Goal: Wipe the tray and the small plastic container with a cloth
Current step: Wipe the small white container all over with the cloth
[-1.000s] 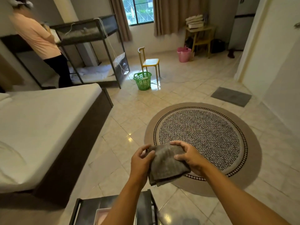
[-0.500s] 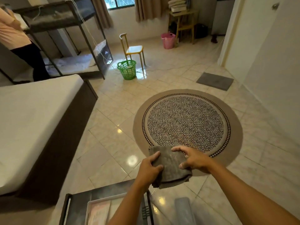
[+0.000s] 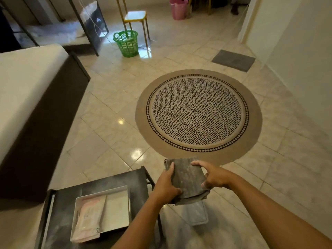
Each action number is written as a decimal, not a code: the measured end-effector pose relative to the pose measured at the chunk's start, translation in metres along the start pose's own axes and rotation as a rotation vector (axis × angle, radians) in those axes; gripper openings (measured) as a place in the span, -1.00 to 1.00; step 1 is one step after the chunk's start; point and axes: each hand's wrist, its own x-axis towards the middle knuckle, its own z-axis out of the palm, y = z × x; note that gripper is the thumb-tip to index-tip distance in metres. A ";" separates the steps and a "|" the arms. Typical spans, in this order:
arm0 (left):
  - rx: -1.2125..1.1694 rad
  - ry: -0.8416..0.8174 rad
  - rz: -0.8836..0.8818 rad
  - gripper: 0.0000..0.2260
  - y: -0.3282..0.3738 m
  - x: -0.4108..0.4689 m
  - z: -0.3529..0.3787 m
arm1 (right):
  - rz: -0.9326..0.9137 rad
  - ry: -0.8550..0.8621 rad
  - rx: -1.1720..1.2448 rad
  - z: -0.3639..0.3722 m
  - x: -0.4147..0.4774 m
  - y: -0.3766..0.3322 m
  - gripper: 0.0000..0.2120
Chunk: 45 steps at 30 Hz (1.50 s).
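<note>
A folded grey cloth (image 3: 186, 178) is held in front of me over the tiled floor. My left hand (image 3: 166, 186) grips its left edge and my right hand (image 3: 213, 177) grips its right edge. Below and to the left, a shiny rectangular metal tray (image 3: 116, 203) rests on a small dark table (image 3: 97, 184). A pinkish packet (image 3: 86, 221) lies inside the tray at its left. Under the cloth, a clear rectangular plastic piece (image 3: 197, 212) lies on the floor; I cannot tell whether it is the small container.
A bed (image 3: 27, 90) with a dark frame runs along the left. A round patterned rug (image 3: 197, 114) lies ahead. Farther off stand a green basket (image 3: 126, 43), a yellow chair (image 3: 134, 17), a pink bucket (image 3: 177, 8) and a grey doormat (image 3: 233, 60). A wall is at right.
The view has tilted down, bringing the table and tray fully into sight. Both hands have kept hold of the cloth and lowered with it toward the table.
</note>
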 end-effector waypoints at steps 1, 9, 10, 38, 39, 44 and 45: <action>0.011 0.008 -0.009 -0.05 -0.011 0.010 0.011 | -0.001 -0.001 -0.010 0.003 0.013 0.016 -0.13; 0.102 0.062 -0.004 -0.05 -0.114 0.098 0.107 | -0.037 0.045 -0.136 0.037 0.114 0.146 -0.09; 0.110 0.071 -0.002 -0.05 -0.127 0.108 0.119 | -0.043 0.055 -0.154 0.043 0.124 0.160 -0.09; 0.191 0.341 0.247 -0.07 -0.263 0.006 0.278 | -0.237 0.340 -0.409 0.195 0.026 0.306 -0.17; 0.192 0.345 0.250 -0.07 -0.262 0.005 0.281 | -0.239 0.348 -0.411 0.194 0.025 0.309 -0.17; 0.208 0.355 0.216 -0.05 -0.265 0.020 0.286 | -0.225 0.345 -0.434 0.189 0.037 0.313 -0.16; 0.209 0.350 0.207 -0.05 -0.267 0.028 0.286 | -0.215 0.340 -0.438 0.188 0.043 0.314 -0.16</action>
